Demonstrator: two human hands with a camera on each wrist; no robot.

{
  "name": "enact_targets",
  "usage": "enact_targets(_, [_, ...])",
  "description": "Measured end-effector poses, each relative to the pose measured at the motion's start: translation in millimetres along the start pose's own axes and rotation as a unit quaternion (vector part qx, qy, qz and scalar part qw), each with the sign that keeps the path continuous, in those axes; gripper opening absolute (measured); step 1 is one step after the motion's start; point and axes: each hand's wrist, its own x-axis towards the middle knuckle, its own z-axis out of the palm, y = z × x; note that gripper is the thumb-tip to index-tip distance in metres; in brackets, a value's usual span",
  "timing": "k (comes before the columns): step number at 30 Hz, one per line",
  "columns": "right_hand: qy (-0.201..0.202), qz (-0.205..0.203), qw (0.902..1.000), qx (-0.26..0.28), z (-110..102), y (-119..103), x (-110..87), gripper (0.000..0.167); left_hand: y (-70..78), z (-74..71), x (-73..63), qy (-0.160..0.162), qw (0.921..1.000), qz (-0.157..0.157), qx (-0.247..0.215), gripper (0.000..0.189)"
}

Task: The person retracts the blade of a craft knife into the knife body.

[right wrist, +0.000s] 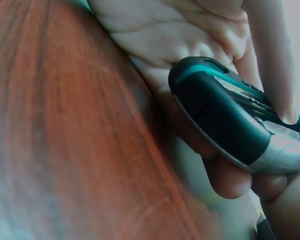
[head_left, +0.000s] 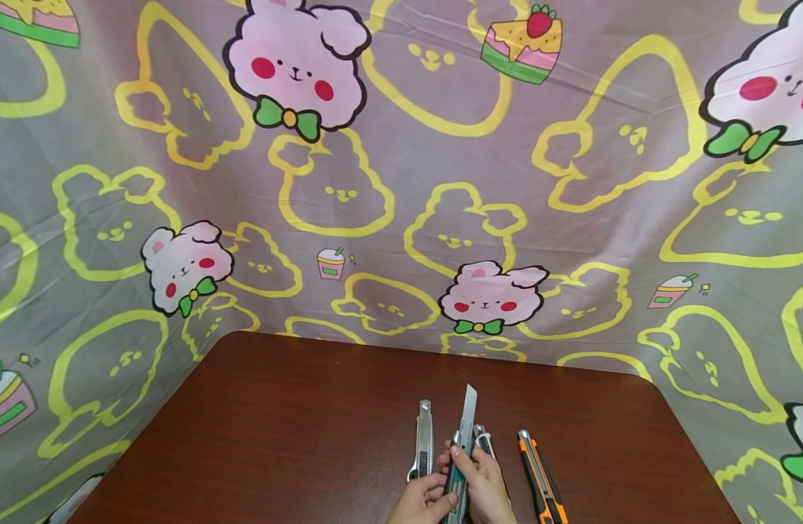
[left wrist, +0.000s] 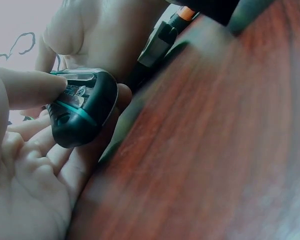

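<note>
Both hands hold a utility knife (head_left: 463, 437) with a black, teal and silver handle, low in the head view. Its long blade (head_left: 470, 405) is out and points away from me. My left hand (head_left: 425, 499) grips the handle's lower end, thumb on top. Higher on the handle, my right hand (head_left: 483, 484) curls round it with the thumb along its upper face. The left wrist view shows the handle's rounded butt (left wrist: 77, 120) between the fingers, a thumb pressing near its slot. In the right wrist view the dark handle (right wrist: 215, 117) lies across curled fingers.
A silver utility knife (head_left: 424, 437) lies just left of the hands on the brown table (head_left: 277, 437). Another grey-and-black knife (head_left: 484, 439) is partly hidden behind the right hand. An orange-and-black knife (head_left: 541, 477) lies to the right. Patterned cloth (head_left: 388, 167) hangs round the table.
</note>
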Motion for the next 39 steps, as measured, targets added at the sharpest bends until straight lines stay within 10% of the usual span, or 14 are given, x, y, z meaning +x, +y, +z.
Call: enact_targets(39, [0.052, 0.019, 0.9979, -0.033, 2.7, 0.5, 2.4, 0.042, 0.5, 0.7, 0.8, -0.001, 1.0, 0.006, -0.002, 0.032])
